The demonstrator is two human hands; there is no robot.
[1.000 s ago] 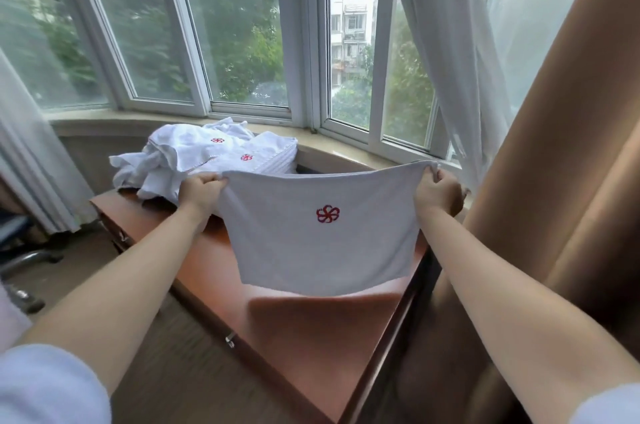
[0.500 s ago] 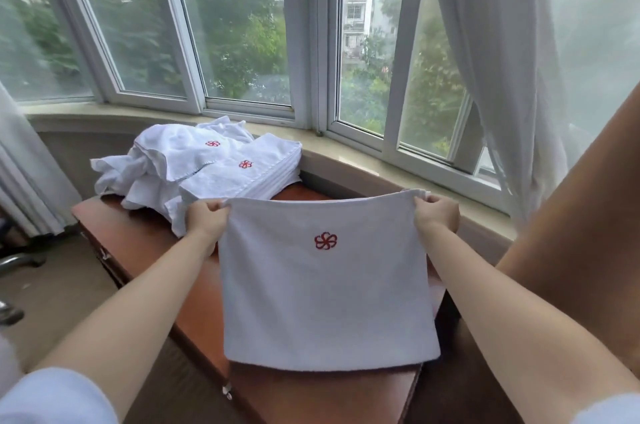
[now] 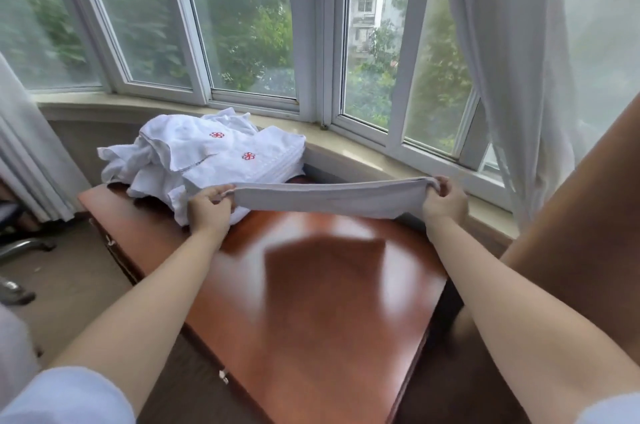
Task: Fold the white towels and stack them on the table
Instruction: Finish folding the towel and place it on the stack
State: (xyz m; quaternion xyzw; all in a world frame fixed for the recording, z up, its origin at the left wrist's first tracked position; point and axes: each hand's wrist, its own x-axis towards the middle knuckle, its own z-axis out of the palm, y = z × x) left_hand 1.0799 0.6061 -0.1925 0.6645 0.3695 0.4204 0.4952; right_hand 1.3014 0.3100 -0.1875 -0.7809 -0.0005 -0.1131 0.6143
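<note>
I hold a white towel stretched out nearly flat and edge-on above the far part of the brown wooden table. My left hand pinches its left corners and my right hand pinches its right corners. The towel casts a dark blurred shadow on the tabletop. Behind my left hand lies a heap of white towels with red flower logos, crumpled ones at the left and a folded stack at the right.
A bay window with a stone sill runs behind the table. A sheer white curtain and a brown drape hang at the right. Grey curtain and a chair base stand at the left on the carpet.
The towel hung down in front of me showing its red logo; now it is swung up and forward, lying nearly horizontal over the table. Both hands moved forward and lower.
</note>
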